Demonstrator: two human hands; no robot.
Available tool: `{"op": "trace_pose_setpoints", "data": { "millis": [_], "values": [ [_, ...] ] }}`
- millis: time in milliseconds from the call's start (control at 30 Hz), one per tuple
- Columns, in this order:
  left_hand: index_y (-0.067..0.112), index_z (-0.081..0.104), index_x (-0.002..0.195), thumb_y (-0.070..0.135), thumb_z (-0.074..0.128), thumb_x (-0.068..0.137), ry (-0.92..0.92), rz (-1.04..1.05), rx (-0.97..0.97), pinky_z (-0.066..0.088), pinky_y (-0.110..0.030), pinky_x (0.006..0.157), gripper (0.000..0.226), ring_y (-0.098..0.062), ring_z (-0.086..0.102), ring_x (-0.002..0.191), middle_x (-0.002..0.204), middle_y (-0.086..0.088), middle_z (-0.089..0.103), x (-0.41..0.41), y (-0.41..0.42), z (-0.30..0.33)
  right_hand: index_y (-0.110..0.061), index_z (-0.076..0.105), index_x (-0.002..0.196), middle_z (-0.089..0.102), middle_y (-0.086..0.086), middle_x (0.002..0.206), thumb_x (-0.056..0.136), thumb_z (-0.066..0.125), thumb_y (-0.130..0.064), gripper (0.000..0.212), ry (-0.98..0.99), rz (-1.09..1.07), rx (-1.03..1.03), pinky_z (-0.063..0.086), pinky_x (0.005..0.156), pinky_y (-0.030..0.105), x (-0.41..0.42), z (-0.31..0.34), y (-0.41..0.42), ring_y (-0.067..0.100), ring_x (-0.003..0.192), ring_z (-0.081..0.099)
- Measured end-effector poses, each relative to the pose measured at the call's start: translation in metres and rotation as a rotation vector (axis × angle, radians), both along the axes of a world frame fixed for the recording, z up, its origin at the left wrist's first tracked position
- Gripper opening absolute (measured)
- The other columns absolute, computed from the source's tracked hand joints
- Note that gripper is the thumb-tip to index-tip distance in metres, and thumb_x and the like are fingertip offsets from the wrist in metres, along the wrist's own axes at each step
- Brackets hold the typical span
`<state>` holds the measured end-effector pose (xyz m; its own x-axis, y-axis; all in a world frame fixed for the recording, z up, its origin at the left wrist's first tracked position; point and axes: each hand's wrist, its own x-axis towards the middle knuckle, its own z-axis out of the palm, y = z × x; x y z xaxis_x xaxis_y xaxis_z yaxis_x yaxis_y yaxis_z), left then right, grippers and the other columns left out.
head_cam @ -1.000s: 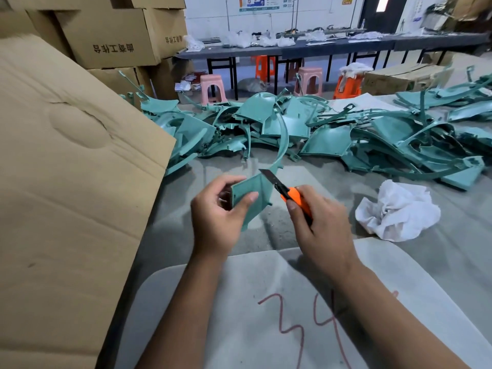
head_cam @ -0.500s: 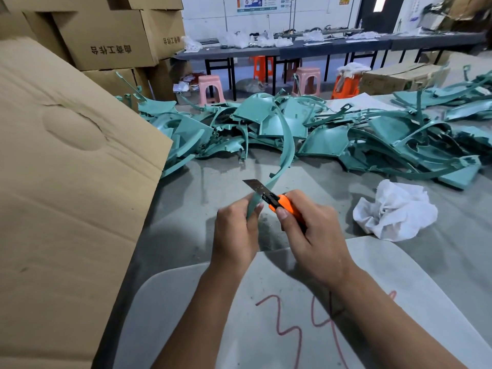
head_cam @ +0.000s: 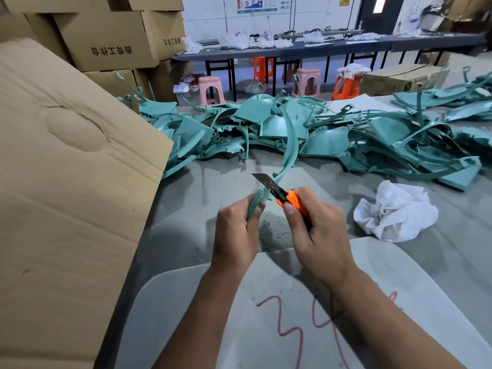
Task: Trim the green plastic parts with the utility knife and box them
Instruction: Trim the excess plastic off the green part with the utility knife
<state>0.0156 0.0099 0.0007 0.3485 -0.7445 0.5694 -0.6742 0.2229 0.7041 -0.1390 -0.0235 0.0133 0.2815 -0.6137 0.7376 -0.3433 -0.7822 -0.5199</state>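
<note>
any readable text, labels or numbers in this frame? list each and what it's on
"34", hand-drawn in red, on the grey sheet under the wrists; a further red stroke after it is hidden by the right arm.
Printed characters on two stacked cardboard boxes, upside down and not clear enough to quote.
Wall poster and yellow sign: too small and blurred to read.
Utility knife, green plastic part, white rag: no visible markings.

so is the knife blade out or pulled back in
Out. The utility knife in the right hand shows bare dark blade past its orange handle, against the green part.
</note>
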Motion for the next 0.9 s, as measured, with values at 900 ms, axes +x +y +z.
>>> {"op": "trace_pose_setpoints", "data": {
  "millis": [900],
  "values": [
    [0.03,0.057,0.075,0.033,0.062,0.096,0.024,-0.206,0.099,0.036,-0.02,0.051,0.022,0.0,0.042,0.055,0.058,0.017,0.051,0.011,-0.001,-0.005,-0.017,0.048,0.084,0.038,-0.015,0.063,0.105,0.053,-0.024,0.023,0.054,0.028,-0.035,0.034,0.051,0.031,-0.008,0.004,-0.005,0.011,0.055,0.042]
  ]
}}
